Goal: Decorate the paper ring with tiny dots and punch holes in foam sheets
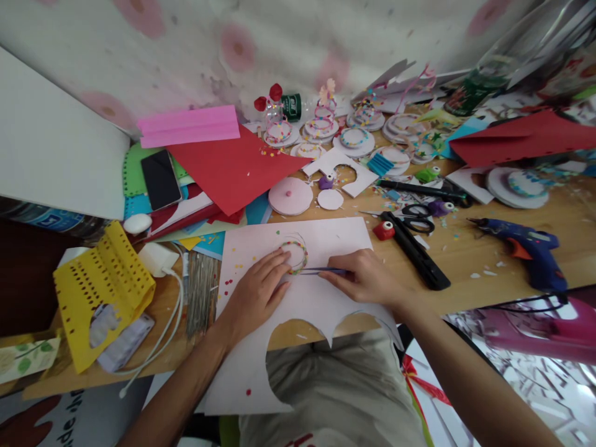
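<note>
A small ring dotted with colored bits [305,249] lies on a white sheet of cardboard [326,233] with scalloped cut-outs along its near edge. Flat on the sheet, my left hand [261,285] has its fingers stretched out, with the fingertips touching the ring's left side. Thumb and fingers of my right hand [365,273] are closed around dark tweezers [321,271]. The tweezers' tips point left and meet the ring's lower right edge; whether they pinch a piece is too small to tell. Tiny red paper bits [228,283] and yellow ones are scattered left of the ring.
On the right lie a blue glue gun [526,245], scissors [416,218], a black stapler-like tool [414,251] and a red paper punch [384,230]. Decorated white discs [354,141] stand behind. At left are a phone [161,180], thin wires [201,295] and yellow punched paper [105,292].
</note>
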`<state>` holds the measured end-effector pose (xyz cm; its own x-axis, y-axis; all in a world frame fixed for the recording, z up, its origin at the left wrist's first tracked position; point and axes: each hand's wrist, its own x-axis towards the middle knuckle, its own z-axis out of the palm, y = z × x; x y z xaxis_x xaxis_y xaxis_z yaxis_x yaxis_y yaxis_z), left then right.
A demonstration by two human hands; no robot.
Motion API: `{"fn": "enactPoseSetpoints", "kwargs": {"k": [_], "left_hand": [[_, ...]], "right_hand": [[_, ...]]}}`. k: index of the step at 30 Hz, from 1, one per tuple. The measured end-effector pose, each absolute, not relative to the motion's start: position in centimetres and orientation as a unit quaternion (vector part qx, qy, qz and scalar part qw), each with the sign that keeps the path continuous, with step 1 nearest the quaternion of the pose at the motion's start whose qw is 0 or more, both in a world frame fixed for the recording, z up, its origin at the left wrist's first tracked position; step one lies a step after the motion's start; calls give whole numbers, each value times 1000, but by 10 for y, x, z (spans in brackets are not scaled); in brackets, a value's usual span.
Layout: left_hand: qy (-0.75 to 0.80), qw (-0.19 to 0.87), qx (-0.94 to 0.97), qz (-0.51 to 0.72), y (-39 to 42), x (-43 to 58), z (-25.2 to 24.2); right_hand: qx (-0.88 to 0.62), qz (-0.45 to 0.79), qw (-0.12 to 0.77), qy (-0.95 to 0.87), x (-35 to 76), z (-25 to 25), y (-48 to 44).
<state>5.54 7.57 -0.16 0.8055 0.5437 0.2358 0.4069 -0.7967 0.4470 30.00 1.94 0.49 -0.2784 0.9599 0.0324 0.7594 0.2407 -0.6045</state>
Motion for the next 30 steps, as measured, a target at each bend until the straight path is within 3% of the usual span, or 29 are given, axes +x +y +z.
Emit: {"fn": "enactPoseSetpoints", "kwargs": {"k": [30], "left_hand": [[257, 187, 932, 176, 76, 56, -1]], "right_hand": [[-525, 258, 200, -786, 309, -3, 25]]}}
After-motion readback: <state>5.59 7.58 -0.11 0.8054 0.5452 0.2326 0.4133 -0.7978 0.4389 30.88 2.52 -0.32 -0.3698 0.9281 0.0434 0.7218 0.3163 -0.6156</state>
